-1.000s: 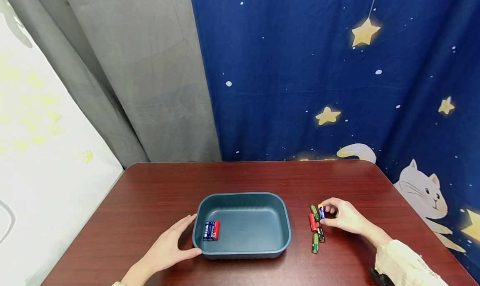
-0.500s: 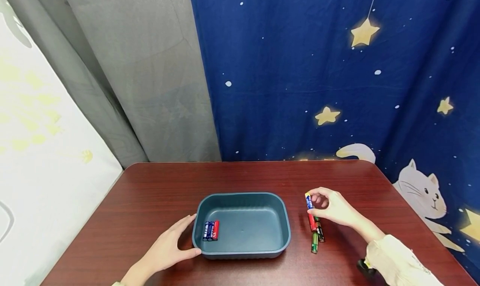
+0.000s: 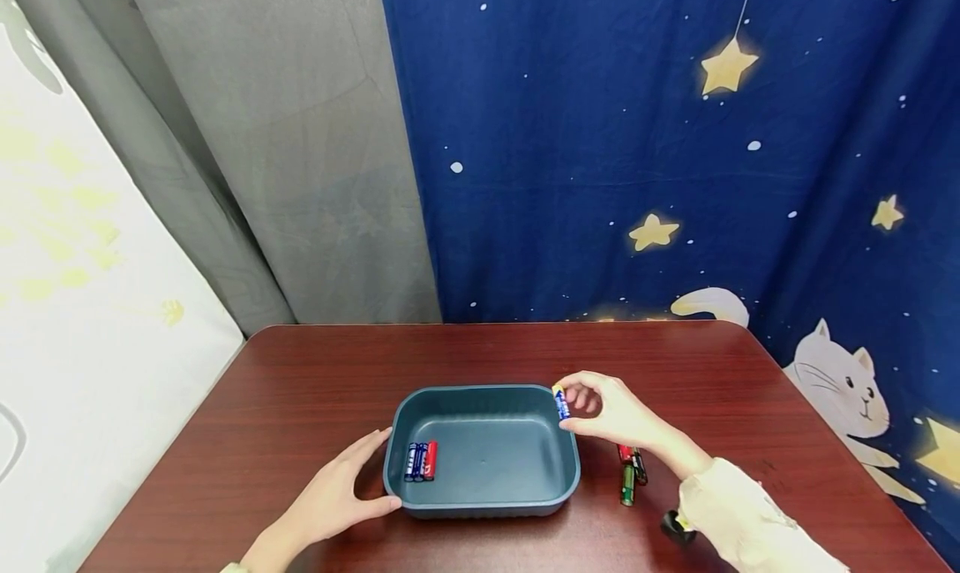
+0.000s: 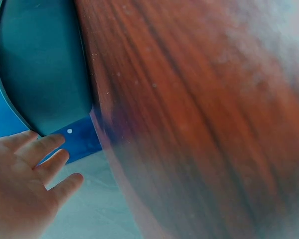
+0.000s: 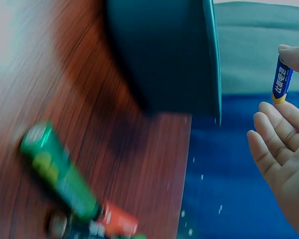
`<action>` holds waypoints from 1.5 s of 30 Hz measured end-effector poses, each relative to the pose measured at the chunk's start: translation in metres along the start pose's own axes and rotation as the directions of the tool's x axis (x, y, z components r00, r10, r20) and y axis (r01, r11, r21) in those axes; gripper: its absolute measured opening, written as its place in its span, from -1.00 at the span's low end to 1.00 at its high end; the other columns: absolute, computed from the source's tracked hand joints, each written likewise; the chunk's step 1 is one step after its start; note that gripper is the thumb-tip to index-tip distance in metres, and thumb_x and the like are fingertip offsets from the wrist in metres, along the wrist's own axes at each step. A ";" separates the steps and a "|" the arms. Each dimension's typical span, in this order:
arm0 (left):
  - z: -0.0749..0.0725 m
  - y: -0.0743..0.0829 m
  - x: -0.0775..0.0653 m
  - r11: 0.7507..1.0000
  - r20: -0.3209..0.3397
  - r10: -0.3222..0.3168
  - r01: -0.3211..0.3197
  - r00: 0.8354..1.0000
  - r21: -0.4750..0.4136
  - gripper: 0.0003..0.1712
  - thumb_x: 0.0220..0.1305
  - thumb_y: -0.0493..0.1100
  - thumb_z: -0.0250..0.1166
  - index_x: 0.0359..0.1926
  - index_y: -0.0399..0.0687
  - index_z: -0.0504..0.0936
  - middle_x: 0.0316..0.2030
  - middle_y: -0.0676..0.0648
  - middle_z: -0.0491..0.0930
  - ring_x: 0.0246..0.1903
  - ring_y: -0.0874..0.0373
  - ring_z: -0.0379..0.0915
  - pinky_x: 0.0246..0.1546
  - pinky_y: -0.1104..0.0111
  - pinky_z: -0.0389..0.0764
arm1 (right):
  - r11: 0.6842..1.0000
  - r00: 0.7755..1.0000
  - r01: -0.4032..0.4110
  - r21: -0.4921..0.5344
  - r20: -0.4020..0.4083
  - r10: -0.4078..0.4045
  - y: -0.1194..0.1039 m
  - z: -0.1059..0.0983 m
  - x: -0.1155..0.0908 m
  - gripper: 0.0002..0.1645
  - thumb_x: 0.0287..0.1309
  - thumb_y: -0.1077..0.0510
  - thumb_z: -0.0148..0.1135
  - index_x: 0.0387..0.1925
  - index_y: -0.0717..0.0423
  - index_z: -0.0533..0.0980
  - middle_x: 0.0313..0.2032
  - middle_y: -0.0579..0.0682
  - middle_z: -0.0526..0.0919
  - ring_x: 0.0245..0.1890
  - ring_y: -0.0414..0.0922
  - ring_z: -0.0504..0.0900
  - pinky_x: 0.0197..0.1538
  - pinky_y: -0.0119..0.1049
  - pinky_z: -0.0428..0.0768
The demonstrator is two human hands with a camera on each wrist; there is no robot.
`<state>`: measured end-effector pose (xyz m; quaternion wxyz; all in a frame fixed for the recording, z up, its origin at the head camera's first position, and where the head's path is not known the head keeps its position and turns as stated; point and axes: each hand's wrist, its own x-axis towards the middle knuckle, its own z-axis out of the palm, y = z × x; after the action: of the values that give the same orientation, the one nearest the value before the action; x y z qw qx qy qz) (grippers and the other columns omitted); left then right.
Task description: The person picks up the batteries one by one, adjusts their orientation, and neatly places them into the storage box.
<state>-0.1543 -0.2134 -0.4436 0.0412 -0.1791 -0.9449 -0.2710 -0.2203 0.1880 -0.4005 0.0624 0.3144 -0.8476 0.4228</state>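
My right hand (image 3: pixel 611 408) pinches a blue battery with a yellow end (image 3: pixel 562 404) between thumb and fingertips, over the right rim of a dark teal plastic bin (image 3: pixel 487 477). In the right wrist view white lettering shows on this battery (image 5: pixel 282 79). My left hand (image 3: pixel 333 491) rests against the bin's left side, thumb near its front corner, fingers spread; in the left wrist view these fingers (image 4: pixel 51 144) touch the outer wall. Inside the bin at the left, two blue batteries (image 3: pixel 416 463) and a red battery (image 3: pixel 430 461) lie side by side.
Right of the bin, a green battery (image 3: pixel 627 485), a dark battery (image 3: pixel 640 466) and a red battery (image 3: pixel 625 453) lie on the brown wooden table (image 3: pixel 330 373); my right forearm partly hides that group. A blue star-patterned curtain (image 3: pixel 562 181) hangs behind the table.
My right hand has lifted the blue battery off the group on the right and carried it left to the bin's right rim. The left hand has stayed in place.
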 end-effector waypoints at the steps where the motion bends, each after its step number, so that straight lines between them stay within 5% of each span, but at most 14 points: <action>1: 0.000 0.000 0.000 1.000 0.000 0.001 -0.001 1.000 0.000 0.00 -0.15 0.33 0.33 0.30 0.05 0.26 0.19 -0.15 0.34 0.16 -0.08 0.26 0.02 -0.06 0.37 | 1.000 1.000 0.008 0.008 0.008 -0.008 -0.001 0.004 0.003 -0.47 -0.25 0.13 0.47 -0.13 0.06 0.51 -0.43 -0.07 0.52 -0.48 -0.12 0.48 -0.45 -0.39 0.48; 19: 0.001 -0.001 -0.001 1.000 -0.008 0.005 -0.005 1.000 0.004 0.00 -0.15 0.35 0.32 0.30 0.05 0.26 0.19 -0.13 0.34 0.17 -0.07 0.26 0.03 -0.05 0.37 | 0.997 0.989 0.057 0.052 0.134 -0.063 -0.023 0.075 0.038 -0.48 -0.19 0.01 0.43 -0.12 0.08 0.51 -0.39 -0.06 0.54 -0.45 -0.19 0.48 -0.46 -0.47 0.47; 33: 0.001 -0.001 -0.001 1.000 -0.001 -0.005 0.006 1.000 0.001 0.00 -0.15 0.35 0.32 0.30 0.05 0.25 0.19 -0.14 0.33 0.17 -0.08 0.25 0.03 -0.06 0.37 | 0.978 0.980 -0.096 -0.186 0.154 0.126 -0.034 0.122 0.049 -0.47 -0.23 -0.15 0.41 -0.20 0.02 0.54 -0.47 -0.17 0.50 -0.58 -0.35 0.36 -0.53 -0.50 0.36; 45: 0.001 0.000 0.000 0.999 0.026 -0.033 0.033 0.999 -0.011 0.01 -0.15 0.36 0.31 0.31 0.05 0.24 0.20 -0.14 0.32 0.18 -0.08 0.24 0.03 -0.08 0.36 | 0.944 0.975 -0.106 -0.311 0.156 0.161 -0.040 0.142 0.050 -0.47 -0.27 -0.17 0.42 -0.24 0.01 0.55 -0.50 -0.21 0.44 -0.53 -0.35 0.34 -0.50 -0.51 0.34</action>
<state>-0.1540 -0.2131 -0.4444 0.0235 -0.1670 -0.9466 -0.2750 -0.2143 0.0390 -0.4451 0.0040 0.2798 -0.9237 0.2619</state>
